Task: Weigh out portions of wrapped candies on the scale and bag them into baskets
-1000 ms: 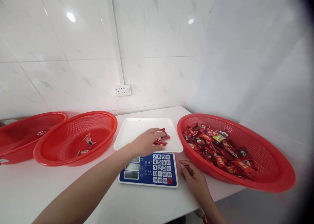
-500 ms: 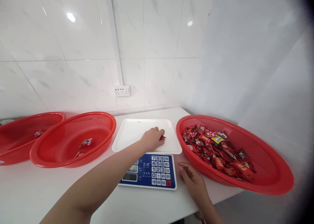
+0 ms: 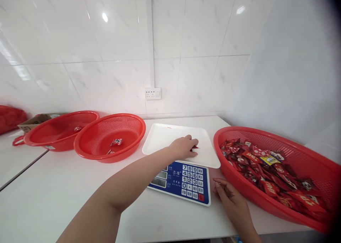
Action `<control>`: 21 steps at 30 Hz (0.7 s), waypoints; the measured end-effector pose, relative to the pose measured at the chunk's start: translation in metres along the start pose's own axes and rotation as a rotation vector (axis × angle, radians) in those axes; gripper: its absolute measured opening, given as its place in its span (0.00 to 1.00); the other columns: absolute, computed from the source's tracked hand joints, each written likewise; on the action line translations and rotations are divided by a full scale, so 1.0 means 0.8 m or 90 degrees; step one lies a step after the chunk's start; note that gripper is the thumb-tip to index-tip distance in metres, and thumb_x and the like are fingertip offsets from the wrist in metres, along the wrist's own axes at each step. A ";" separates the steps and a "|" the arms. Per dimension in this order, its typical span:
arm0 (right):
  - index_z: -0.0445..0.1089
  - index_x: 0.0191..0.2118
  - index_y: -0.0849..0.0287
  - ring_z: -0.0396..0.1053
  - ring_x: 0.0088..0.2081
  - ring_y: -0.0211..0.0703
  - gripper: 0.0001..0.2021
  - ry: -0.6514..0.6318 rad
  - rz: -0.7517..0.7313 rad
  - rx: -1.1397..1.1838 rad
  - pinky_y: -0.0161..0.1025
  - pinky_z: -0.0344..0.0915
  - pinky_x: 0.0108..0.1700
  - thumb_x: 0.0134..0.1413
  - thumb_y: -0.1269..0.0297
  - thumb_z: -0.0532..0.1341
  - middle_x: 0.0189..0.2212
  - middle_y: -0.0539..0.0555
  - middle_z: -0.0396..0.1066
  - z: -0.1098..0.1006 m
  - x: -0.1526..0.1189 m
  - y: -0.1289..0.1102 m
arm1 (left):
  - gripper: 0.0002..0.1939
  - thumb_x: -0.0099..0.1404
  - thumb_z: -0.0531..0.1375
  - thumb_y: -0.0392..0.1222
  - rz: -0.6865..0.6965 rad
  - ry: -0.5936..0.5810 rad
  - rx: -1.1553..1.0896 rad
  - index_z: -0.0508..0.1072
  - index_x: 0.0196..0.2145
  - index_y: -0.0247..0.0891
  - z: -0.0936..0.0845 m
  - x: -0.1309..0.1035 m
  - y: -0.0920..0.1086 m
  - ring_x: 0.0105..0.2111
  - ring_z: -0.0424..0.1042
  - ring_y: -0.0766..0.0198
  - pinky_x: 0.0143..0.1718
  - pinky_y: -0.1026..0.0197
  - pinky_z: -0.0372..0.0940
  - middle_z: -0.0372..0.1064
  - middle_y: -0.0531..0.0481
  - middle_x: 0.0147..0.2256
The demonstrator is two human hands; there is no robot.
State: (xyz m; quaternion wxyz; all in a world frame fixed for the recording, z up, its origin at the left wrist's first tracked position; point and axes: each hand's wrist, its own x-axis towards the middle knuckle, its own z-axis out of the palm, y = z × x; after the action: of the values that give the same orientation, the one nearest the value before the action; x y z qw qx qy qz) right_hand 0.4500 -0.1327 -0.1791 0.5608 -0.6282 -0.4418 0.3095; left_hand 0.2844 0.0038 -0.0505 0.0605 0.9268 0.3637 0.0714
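Poking out from the grasping fingers of the left hand (image 3: 183,147), a red packet (image 3: 195,147) shows above the white tray (image 3: 160,133) of the scale (image 3: 183,182). Just right of the scale, the right hand (image 3: 233,199) curls loosely; whether it grips anything, I cannot tell. Right of the scale is a packet-filled basket (image 3: 319,166); left of it, a mesh basket (image 3: 130,127).

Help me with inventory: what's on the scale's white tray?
Over the white tray is the left hand, red wrapper showing at its fingertips; a red mark sits near the far edge. Whatever else the hand covers is hidden.
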 end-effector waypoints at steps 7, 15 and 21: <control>0.70 0.35 0.58 0.68 0.25 0.42 0.20 0.001 -0.002 -0.007 0.37 0.67 0.29 0.41 0.47 0.61 0.22 0.50 0.69 0.000 -0.002 0.000 | 0.10 0.58 0.57 0.39 -0.051 0.096 -0.044 0.66 0.39 0.42 -0.023 -0.014 -0.020 0.36 0.69 0.67 0.39 0.67 0.63 0.64 0.52 0.43; 0.70 0.35 0.58 0.70 0.25 0.42 0.18 -0.002 -0.049 -0.024 0.37 0.69 0.29 0.46 0.49 0.59 0.20 0.50 0.69 0.004 0.000 -0.002 | 0.13 0.62 0.50 0.45 -0.348 0.270 0.039 0.66 0.42 0.40 -0.107 -0.111 -0.137 0.38 0.69 0.54 0.35 0.53 0.65 0.62 0.40 0.47; 0.71 0.36 0.57 0.72 0.27 0.41 0.09 0.032 -0.312 -0.180 0.36 0.69 0.29 0.55 0.62 0.55 0.28 0.54 0.74 -0.007 -0.029 -0.025 | 0.20 0.60 0.51 0.52 -0.460 0.124 0.121 0.72 0.44 0.42 -0.092 -0.192 -0.183 0.47 0.64 0.37 0.41 0.23 0.51 0.70 0.39 0.44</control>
State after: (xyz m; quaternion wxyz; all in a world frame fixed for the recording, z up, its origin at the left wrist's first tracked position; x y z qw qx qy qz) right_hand 0.4410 -0.1562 -0.1610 0.5366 -0.5824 -0.6048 0.0843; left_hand 0.0628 0.0096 -0.0160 -0.0394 0.7293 0.6757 0.0995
